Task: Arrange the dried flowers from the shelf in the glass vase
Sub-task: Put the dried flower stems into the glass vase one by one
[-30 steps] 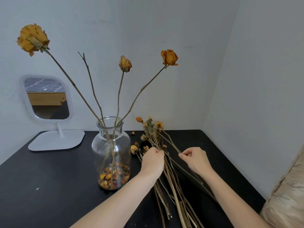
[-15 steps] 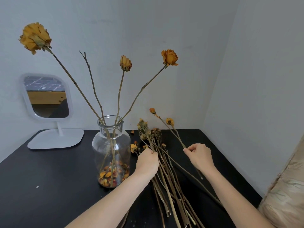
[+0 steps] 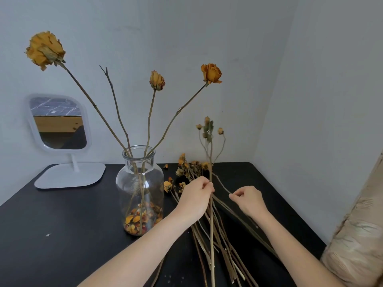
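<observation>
Glass, clear and round-shouldered, the vase (image 3: 139, 190) stands on the black table (image 3: 62, 235) with loose petals at its bottom and four long stems rising from its neck. Just to its right, the left hand (image 3: 196, 198) pinches one branching dried stem (image 3: 211, 162) nearly upright. The right hand (image 3: 248, 198) is loosely curled, fingertips pinched on a thin stem from the pile of dried flowers (image 3: 217, 235) lying beneath. A white mirror (image 3: 59, 123) stands at the far left.
</observation>
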The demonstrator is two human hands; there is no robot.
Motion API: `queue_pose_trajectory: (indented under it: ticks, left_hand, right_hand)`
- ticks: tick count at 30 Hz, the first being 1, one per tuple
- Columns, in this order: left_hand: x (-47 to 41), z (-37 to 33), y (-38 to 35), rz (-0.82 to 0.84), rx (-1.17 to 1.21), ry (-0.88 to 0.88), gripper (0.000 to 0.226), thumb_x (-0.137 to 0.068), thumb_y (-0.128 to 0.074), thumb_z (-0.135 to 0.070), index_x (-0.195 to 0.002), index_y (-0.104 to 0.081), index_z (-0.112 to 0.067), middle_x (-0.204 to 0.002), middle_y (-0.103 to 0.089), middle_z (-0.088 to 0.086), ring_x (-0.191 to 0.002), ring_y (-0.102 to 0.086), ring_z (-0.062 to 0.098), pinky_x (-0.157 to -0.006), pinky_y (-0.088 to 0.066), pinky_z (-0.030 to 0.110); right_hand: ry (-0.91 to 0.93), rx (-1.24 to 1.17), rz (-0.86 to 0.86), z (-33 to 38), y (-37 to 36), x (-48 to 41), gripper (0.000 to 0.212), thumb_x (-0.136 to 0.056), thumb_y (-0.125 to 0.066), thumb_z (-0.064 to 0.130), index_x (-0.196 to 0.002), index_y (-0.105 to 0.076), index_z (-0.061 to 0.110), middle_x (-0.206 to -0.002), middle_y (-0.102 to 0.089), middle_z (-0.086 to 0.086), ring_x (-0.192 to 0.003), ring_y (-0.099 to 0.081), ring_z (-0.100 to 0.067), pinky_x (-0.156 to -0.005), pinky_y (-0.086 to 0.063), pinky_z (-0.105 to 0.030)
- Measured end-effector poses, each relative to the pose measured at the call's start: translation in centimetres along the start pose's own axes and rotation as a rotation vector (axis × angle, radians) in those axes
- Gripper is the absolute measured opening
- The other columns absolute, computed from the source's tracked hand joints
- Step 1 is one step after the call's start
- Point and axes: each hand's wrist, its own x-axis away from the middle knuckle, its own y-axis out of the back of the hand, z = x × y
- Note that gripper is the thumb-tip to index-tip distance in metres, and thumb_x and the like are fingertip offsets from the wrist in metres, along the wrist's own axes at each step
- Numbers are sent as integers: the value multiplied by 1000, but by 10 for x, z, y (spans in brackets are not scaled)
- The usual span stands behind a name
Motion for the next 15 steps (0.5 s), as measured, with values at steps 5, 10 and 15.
queue_pose_trajectory:
  ticks: [5, 10, 15]
  left_hand:
    - [6, -25, -2, 88, -59, -134, 20, -97, -39, -26, -84, -55, -25, -67, -48, -8, -56, -43, 2, -48, -34, 7]
    - [13, -61, 4, 96, 59, -307, 20, -98, -40, -23, -85, -56, -23, -53, -46, -13, -43, -42, -5, -44, -33, 9]
    - [27, -83, 27, 136, 79, -485, 19, -97, -39, -25, -86, -54, -24, -50, -47, -22, -45, -42, -4, -46, -33, 7]
  right_hand:
    - [34, -83, -129, 5, 10, 2, 16, -89, -60, 23, -99, -68, 13, -79, -63, 5, -75, -58, -6, -74, -45, -24]
    - [123, -161, -221, 13, 21, 7, 19, -89, -59, 24, -102, -67, 13, -82, -62, 7, -73, -55, 0, -60, -37, -13]
    - [163, -227, -250, 27, 27, 10, 19, -89, -58, 27, -102, -66, 16, -85, -62, 8, -77, -55, 0, -61, -37, -13]
